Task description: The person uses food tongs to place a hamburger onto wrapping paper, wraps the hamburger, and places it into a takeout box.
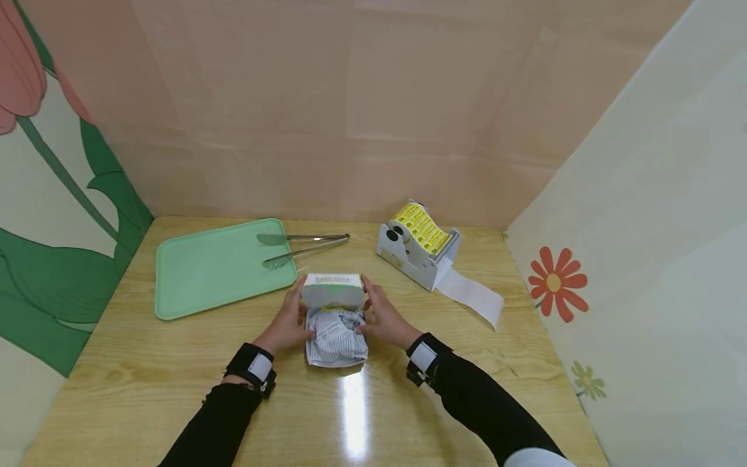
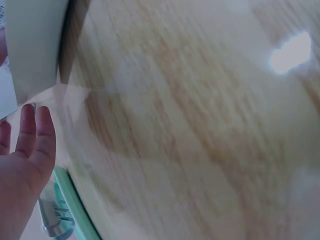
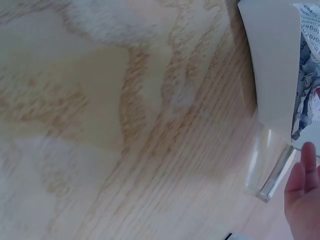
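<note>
A small white paper box (image 1: 333, 295) stands on the table with its lid raised at the back. Inside lies something wrapped in crumpled printed paper (image 1: 336, 338); the wrapping hides it. My left hand (image 1: 290, 322) is at the box's left side, its fingers up by the lid and its thumb over the paper. On the opposite side, my right hand (image 1: 386, 319) mirrors this, fingertips by the lid's corner and thumb at the paper. Both wrist views show fairly straight fingers near the raised lid, beyond the plain side walls (image 2: 35, 45) (image 3: 275, 65).
A green tray (image 1: 218, 269) lies at the back left, with metal tongs (image 1: 315, 245) resting partly over its right edge. Back right is a label dispenser (image 1: 417, 243) with a yellow label roll; its white backing strip (image 1: 471, 295) trails onto the wooden table (image 1: 292, 421).
</note>
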`<state>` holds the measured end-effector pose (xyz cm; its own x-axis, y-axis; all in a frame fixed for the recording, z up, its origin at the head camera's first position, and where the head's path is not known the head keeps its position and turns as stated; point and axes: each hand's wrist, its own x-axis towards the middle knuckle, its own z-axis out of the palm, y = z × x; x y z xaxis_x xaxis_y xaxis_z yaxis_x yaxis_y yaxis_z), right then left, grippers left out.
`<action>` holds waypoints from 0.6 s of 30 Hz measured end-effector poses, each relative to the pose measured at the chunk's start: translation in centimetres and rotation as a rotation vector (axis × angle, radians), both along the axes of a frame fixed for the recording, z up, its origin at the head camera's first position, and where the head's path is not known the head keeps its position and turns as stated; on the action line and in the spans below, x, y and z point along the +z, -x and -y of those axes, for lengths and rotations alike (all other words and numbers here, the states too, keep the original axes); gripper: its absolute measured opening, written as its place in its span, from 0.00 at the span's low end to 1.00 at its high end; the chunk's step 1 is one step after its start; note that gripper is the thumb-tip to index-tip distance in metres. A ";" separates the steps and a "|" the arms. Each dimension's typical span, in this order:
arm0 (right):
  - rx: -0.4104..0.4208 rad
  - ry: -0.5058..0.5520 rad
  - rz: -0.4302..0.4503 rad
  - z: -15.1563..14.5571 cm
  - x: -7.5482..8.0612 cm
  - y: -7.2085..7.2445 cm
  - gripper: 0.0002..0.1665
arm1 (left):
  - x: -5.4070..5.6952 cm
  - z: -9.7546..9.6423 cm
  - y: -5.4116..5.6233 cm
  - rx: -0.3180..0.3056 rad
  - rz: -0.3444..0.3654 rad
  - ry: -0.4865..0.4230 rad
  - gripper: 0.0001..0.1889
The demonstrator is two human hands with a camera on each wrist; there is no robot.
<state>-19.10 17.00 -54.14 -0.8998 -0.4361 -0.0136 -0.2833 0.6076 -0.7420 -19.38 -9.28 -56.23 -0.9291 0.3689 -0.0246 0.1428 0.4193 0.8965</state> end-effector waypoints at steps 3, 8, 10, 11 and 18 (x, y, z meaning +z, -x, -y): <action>0.044 -0.053 -0.046 -0.2 -0.1 -0.2 0.59 | 0.1 0.0 -0.2 -0.023 -0.096 0.055 0.60; 0.039 -0.165 -0.105 -0.6 0.1 -0.9 0.45 | 0.7 -0.1 -0.9 0.010 -0.170 0.181 0.42; 0.026 -0.193 -0.111 -0.6 0.1 -1.1 0.43 | 0.8 -0.1 -1.0 0.022 -0.162 0.221 0.39; 0.021 -0.198 -0.100 -0.6 0.2 -1.1 0.41 | 0.9 -0.2 -1.1 0.025 -0.152 0.236 0.39; -0.017 -0.144 -0.013 -0.1 0.3 -1.6 0.39 | 0.9 -0.6 -1.7 0.121 -0.056 0.288 0.31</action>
